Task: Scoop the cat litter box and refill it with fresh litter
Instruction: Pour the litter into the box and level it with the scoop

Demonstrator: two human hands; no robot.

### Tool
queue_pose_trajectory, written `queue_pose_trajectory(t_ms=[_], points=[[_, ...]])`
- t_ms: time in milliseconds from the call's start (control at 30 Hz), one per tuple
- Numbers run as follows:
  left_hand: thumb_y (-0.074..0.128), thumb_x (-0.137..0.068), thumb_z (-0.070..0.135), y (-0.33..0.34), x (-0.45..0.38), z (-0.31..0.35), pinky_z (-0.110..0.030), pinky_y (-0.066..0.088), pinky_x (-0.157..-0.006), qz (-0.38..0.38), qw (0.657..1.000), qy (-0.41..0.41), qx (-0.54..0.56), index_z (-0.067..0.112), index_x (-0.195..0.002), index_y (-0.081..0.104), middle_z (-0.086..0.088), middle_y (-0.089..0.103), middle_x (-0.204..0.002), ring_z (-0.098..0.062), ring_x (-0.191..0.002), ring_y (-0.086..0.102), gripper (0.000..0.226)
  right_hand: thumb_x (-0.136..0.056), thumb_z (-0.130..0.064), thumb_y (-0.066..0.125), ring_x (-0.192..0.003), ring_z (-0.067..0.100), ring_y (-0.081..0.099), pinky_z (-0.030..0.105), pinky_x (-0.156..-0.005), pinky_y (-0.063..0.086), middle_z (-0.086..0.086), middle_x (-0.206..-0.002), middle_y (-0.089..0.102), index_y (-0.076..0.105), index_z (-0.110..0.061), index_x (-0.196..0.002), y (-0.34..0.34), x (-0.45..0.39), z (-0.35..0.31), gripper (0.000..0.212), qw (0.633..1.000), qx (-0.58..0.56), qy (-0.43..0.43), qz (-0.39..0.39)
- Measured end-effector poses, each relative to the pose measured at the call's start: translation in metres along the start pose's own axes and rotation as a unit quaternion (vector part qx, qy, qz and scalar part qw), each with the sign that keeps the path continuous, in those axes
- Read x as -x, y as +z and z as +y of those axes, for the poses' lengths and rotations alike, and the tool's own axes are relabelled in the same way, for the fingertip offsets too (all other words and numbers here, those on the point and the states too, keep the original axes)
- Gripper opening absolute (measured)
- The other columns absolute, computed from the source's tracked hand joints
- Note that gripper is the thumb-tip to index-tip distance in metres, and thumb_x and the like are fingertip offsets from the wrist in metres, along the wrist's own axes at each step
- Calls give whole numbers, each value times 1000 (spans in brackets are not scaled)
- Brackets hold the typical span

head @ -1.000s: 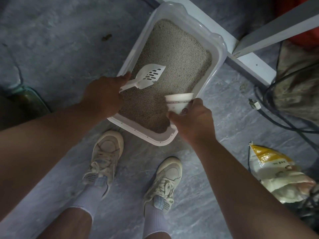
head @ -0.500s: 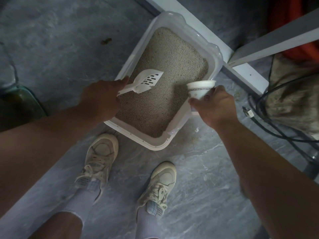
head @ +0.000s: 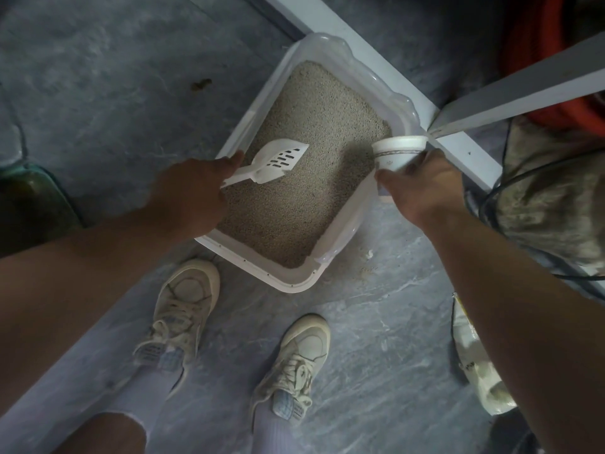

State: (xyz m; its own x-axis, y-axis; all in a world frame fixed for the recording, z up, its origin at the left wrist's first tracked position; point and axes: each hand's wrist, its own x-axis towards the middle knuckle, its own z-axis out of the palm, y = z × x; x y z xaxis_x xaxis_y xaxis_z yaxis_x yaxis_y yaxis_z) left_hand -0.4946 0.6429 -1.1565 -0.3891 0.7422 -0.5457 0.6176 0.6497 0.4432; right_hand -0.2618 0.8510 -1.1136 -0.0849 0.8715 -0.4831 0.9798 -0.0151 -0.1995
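Scooping the litter box, cup ready.

One box (head: 296,280) sits on the floor at 12 o'clock, its litter (head: 304,191) level. Left hand (head: 188,188) grips one scoop (head: 278,160) over the litter; right hand (head: 422,185) holds one cup (head: 397,152) at the 3 o'clock rim. Best sift shallowly, shaking grains through the slots, then tip clumps into the cup.

Left hand (head: 188,191) holds scoop (head: 275,160) (over litter (head: 304,178)); right hand (head: 425,185) grips cup (head: 397,152).
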Motion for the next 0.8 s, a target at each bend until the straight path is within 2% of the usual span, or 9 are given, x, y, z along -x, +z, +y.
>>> queue_pose_trajectory(t_ms=[133,333,467,533,633,700,800], points=[[60,-87,4,-1,0,0,-40,55,-85,6,1000,1,-6,37,-151,38,-13,67,-127,-36,-93,68,75,-74,-55,75,-94,23,64,28,-76,48,7,-108,66,58,-9,-119,-3,-2,-4,66,999,35,-13,3],[60,-88,6,-2,0,0,-39,55,-86,11,1000,7,-13,36,-151,38,-13,66,-130,-35,-95,68,73,-75,-60,72,-83,21,58,28,-71,43,7,-102,65,58,-11,-115,-1,-2,-1,65,998,66,-19,-13],[59,-88,4,-3,2,0,-38,54,-85,10,1000,13,-17,35,-152,37,-13,66,-129,-35,-96,67,74,-74,-66,68,-77,19,57,23,-62,40,4,-95,64,57,-16,-103,1,-2,-5,59,995,90,-24,-27],[59,-88,4,-3,2,0,-38,54,-85,10,1000,10,-15,35,-151,38,-13,66,-128,-35,-96,67,74,-73,-69,67,-77,19,58,24,-64,39,4,-94,65,61,-16,-105,3,-1,-4,62,995,88,-17,-32],[59,-88,4,-3,0,-2,-35,52,-84,7,1000,5,-11,37,-151,36,-12,66,-129,-34,-96,67,75,-73,-65,70,-77,18,62,27,-65,46,4,-96,66,63,-15,-111,2,1,-6,63,998,60,-5,-23],[59,-88,5,-1,-1,-4,-30,48,-79,5,1000,7,-8,37,-151,36,-12,67,-128,-32,-93,67,74,-75,-61,73,-71,16,65,29,-63,52,3,-91,67,65,-14,-107,2,4,-6,58,998,48,1,-46],[59,-89,6,-1,-3,-6,-24,41,-76,6,1000,3,-2,39,-151,37,-13,66,-128,-31,-94,66,74,-77,-60,73,-76,20,67,33,-68,57,5,-93,68,64,-14,-105,-2,9,-8,55,998,42,4,-42]])
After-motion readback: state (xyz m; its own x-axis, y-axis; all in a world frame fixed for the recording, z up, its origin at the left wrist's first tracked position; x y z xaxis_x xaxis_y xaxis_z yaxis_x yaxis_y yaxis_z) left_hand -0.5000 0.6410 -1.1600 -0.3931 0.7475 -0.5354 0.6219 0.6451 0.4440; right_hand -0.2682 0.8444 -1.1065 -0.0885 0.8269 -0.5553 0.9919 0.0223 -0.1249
